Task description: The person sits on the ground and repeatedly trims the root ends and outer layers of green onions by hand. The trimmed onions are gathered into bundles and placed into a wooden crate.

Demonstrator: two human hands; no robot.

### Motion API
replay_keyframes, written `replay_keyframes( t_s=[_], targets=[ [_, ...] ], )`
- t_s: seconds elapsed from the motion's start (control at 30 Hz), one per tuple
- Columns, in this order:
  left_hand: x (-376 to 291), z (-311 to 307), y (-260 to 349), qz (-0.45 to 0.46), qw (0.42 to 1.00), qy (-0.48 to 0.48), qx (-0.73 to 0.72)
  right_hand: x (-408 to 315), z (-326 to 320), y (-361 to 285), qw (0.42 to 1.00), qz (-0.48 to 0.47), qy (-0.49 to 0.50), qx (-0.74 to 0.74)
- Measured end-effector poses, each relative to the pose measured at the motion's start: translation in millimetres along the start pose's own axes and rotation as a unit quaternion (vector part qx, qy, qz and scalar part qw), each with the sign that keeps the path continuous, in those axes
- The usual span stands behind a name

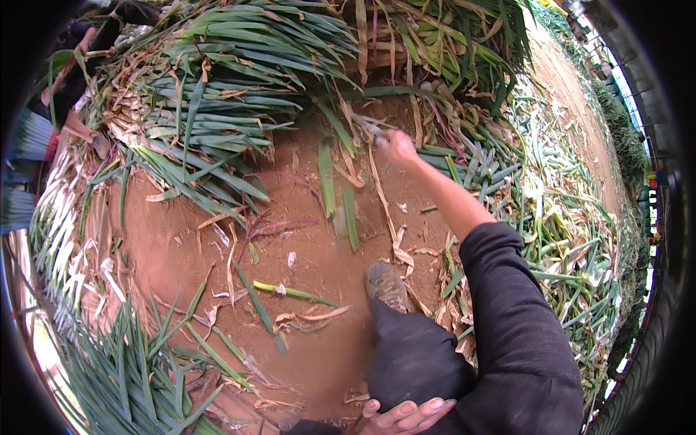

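My right hand (398,147) is stretched forward over the dirt floor with its fingers curled. A pale, thin, blurred thing (367,126) reaches from it towards the upper left; whether it is a stalk or a tool cannot be told. My left hand (408,414) is at the bottom edge by my dark trouser leg, fingers slightly apart, palm partly cut off, with nothing seen in it. Beyond my right hand lies a large pile of long green onion-like stalks (255,70) with dry brown leaves. Loose green leaves (326,179) lie on the soil to its lower left.
More green stalks with dry leaves (462,43) hang at the top right. Leaf scraps and trimmings (565,255) cover the ground on the right. Another green bundle (125,370) lies at the lower left, white stalks (65,217) at the left. My shoe (386,285) stands on the soil.
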State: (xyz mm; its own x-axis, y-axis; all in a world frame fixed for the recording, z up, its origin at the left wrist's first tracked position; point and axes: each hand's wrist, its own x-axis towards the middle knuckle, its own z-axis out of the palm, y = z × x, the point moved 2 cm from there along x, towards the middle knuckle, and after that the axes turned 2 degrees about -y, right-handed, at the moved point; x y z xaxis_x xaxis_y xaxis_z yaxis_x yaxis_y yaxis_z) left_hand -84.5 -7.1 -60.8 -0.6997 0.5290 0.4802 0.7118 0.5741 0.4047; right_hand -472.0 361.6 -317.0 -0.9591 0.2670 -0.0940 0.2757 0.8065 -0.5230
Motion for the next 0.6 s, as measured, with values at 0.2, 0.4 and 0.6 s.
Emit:
replay_keyframes(
  t_s=[0.2,0.4,0.6],
  targets=[
    [73,-24,-35,-0.081,0.977,-0.166,-0.107,123,-29,-1,0.995,0.024,0.086,-0.040],
    [120,-29,-61,-0.069,0.940,-0.330,-0.058,212,-77,12,0.988,0.056,0.122,-0.076],
    [139,-17,-65,-0.192,0.870,-0.445,-0.094,269,-122,16,0.984,0.113,0.129,-0.037]
  ],
)
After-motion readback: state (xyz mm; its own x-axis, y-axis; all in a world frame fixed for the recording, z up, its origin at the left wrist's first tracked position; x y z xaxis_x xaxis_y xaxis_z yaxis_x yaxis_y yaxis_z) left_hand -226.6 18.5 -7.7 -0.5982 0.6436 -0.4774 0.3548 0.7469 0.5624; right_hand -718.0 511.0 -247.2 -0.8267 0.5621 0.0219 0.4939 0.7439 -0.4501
